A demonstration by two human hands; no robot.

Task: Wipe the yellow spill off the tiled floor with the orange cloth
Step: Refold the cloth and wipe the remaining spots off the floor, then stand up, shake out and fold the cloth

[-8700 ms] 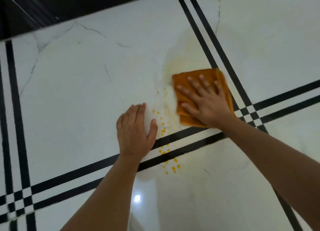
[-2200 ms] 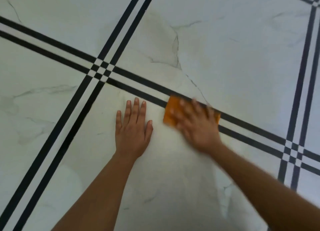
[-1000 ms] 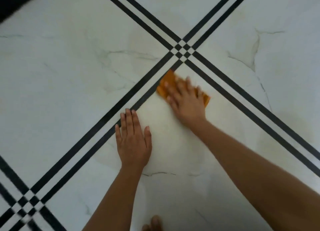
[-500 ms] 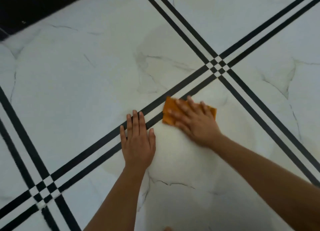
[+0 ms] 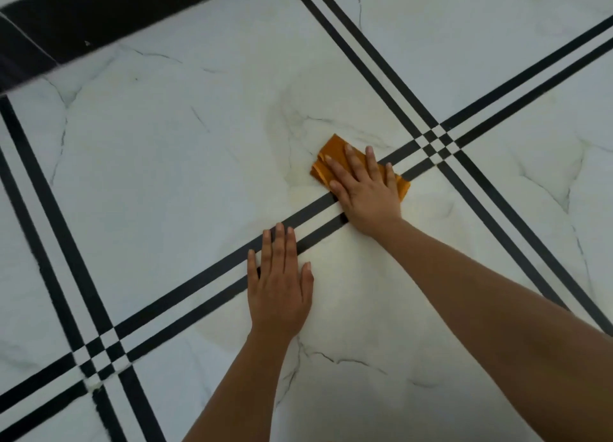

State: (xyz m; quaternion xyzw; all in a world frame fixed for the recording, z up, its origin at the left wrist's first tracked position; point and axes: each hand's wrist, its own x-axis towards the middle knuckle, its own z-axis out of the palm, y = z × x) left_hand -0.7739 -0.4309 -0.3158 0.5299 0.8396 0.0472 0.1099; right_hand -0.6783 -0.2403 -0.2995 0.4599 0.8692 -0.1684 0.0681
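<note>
The right hand (image 5: 366, 192) lies flat on the folded orange cloth (image 5: 333, 151), its grip wide: the fingers are straight and spread, pressing the cloth to the tiled floor (image 5: 166, 176) rather than curling round it. The cloth's far corner shows past the fingertips, and its right corner shows beside the little finger, at the edge of a double black stripe (image 5: 205, 285) that runs under the hand. The stripe crossing (image 5: 437, 142) sits just up and right of the cloth, not touching it.

The left hand (image 5: 280, 289) rests palm down nearer the person, grip also wide, holding nothing, with its fingertips across the same stripe and apart from the right wrist. A faint yellowish film (image 5: 335, 259) tints the tile between the forearms and along the cloth's left edge. Left of the cloth, white tile spreads as far as a dark band (image 5: 99, 13) along the top-left edge.
</note>
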